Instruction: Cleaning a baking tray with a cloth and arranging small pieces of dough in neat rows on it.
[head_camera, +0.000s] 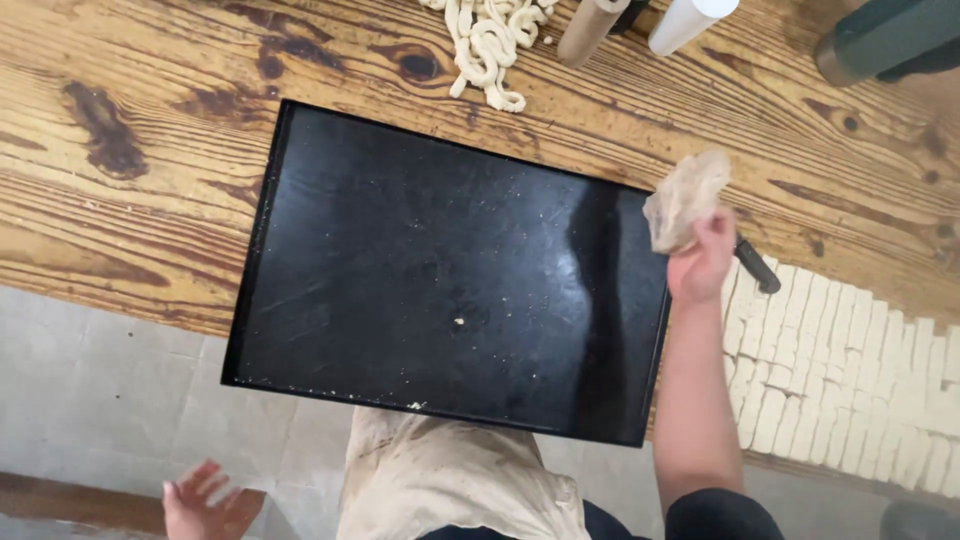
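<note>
**Black tray nearly wiped bare as dough waits on both sides**

Black and glossy, the baking tray (440, 270) lies at a slant on the knotty wooden surface (150, 200), its near edge hanging out over the pale tiled floor (110, 400). The person's right hand (700, 262) is raised at the tray's right edge, fingers pinched shut around a crumpled beige cloth (685, 198). The left hand (200, 500) hangs low at the near left, away from the surface, fingers spread and holding nothing; it is blurred.

Most of the tray looks clean: it shows a dull sheen, a fine dusting of flour specks, one small crumb near its middle and a few bits along the near rim. By that showing the wiping seems well along, with only scattered crumbs left to clear.

Just right of the tray lies a sheet of pale dough cut into narrow strips (850, 370), a dark-handled knife (757, 267) resting at its far corner just beside the right hand. On the far side sits a heap of twisted dough ropes (488, 45), with a tan roll (592, 28) and a white roll (688, 20) near it. A stained apron (450, 480) covers the person's front, close under the tray's near edge.
</note>
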